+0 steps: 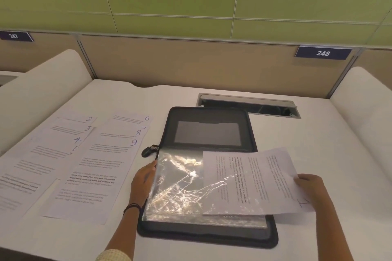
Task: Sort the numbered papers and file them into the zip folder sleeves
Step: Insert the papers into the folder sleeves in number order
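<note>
Zip folder (207, 131) open on desk (318, 144). Left hand (143, 182) grips clear sleeve (178, 186) at its left edge; right hand (311, 186) holds printed sheet (254, 178) lying partly across it. Numbered papers (95, 165) fanned at left.

The print on every sheet is too blurred to read. The left pile (40, 154) runs off the picture's left edge, and its lowest number is half covered by the right pile (99, 167), where the 7 is also half hidden. Glare on the plastic sleeve (176, 188) masks what lies beneath. The left hand (144, 178) has its fingertips tucked out of sight under the sleeve's edge. Beside the right hand (309, 186), the mark on the held sheet (254, 178) cannot be made out.
</note>
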Motion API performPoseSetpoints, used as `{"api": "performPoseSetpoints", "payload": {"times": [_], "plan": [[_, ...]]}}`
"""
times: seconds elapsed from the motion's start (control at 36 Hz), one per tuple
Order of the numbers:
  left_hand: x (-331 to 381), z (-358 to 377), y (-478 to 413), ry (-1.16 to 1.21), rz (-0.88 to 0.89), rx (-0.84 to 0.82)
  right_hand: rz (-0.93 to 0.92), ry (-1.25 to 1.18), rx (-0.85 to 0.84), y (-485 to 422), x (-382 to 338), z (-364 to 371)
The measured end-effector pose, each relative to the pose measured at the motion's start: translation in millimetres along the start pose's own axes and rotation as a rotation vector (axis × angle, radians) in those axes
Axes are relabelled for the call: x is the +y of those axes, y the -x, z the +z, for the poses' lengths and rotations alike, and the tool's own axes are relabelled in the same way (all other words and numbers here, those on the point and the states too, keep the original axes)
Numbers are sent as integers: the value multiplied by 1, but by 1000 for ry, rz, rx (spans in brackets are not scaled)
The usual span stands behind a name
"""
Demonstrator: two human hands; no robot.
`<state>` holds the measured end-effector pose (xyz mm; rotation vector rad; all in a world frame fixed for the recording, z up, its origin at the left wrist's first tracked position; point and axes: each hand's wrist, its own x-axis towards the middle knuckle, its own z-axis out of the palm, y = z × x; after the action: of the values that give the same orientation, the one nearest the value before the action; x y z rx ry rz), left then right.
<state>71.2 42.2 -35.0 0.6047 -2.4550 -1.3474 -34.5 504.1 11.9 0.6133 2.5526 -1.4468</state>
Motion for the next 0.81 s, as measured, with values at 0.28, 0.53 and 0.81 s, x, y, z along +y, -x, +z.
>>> {"api": "performPoseSetpoints", "payload": {"times": [0.28, 0.53, 0.81], "plan": [[-11, 4, -3, 28, -69, 3, 55, -37, -143, 11, -16, 34], [-7, -1, 0, 88, -81, -36, 47, 5, -233, 22, -36, 61], [0, -4, 3, 56, -129, -48, 9, 137, -319, 28, -50, 88]]}}
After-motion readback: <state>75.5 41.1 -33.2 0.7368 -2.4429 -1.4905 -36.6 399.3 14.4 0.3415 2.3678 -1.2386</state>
